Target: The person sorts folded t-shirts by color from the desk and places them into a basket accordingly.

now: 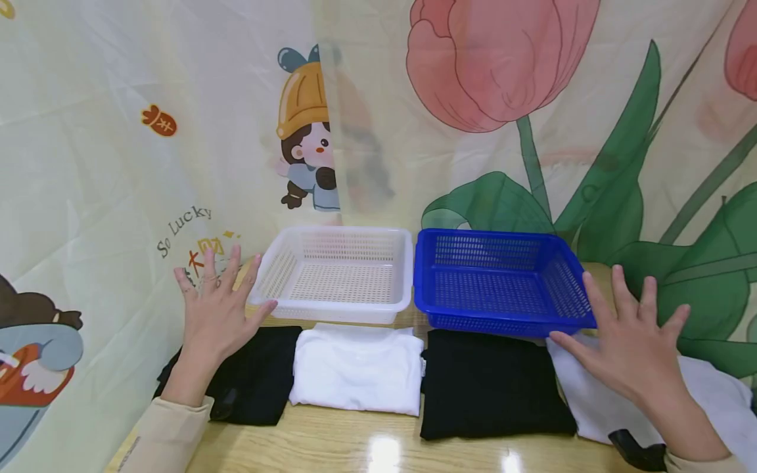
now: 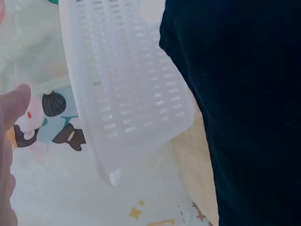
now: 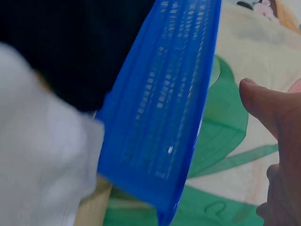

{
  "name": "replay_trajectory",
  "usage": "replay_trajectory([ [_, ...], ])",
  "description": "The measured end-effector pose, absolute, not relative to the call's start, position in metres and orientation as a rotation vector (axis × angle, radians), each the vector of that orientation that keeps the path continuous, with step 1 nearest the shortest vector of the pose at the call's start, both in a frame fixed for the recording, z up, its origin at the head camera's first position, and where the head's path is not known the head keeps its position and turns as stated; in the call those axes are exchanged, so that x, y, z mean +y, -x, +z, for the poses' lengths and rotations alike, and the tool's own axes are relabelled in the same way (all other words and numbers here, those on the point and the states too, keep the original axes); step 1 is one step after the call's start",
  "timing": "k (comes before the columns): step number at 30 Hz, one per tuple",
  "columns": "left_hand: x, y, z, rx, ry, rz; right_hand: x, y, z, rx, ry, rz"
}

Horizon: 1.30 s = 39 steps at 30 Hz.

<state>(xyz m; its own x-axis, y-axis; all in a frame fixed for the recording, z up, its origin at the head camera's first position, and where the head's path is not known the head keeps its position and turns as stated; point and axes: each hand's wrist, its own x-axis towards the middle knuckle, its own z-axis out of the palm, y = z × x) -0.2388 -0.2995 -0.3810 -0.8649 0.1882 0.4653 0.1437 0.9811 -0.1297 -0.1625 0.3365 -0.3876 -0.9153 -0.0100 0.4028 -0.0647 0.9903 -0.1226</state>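
My left hand [image 1: 217,322], fingers spread and holding nothing, hovers over the left folded black cloth [image 1: 260,374], beside a white plastic basket [image 1: 337,312]. On the other side my right hand [image 1: 635,351] is spread wide too, over a folded white cloth [image 1: 615,410] and by the right end of a blue plastic basket [image 1: 503,322]. Between the hands lie another folded white cloth [image 1: 357,374] and another folded black cloth [image 1: 493,387]. No contents show in either basket. The left wrist view shows the thumb [image 2: 16,106] apart from the white basket.
Both baskets stand side by side at the back of a wooden table [image 1: 331,440], with the cloths in a row before them. Behind hangs a printed curtain [image 1: 378,118] with tulips and cartoon figures. Black straps sit at both wrists.
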Motion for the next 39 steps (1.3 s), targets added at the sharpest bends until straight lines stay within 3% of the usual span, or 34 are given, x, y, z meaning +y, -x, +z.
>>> replay_trajectory([
  [6,-0.294,0.238,-0.379,-2.628,0.254,0.020,0.308,0.167,-0.381,-2.649,-0.177,0.382],
  [22,-0.289,0.221,-0.380,-2.727,0.423,-0.961,0.247,0.154,-0.357,-2.731,-0.383,1.520],
  [32,-0.290,0.216,-0.389,-2.856,0.453,-1.445,0.208,0.151,-0.370,-2.528,-0.407,2.354],
  [39,-0.284,0.221,-0.399,-2.874,0.429,-1.734,0.184,0.154,-0.390,-2.415,-0.412,2.678],
])
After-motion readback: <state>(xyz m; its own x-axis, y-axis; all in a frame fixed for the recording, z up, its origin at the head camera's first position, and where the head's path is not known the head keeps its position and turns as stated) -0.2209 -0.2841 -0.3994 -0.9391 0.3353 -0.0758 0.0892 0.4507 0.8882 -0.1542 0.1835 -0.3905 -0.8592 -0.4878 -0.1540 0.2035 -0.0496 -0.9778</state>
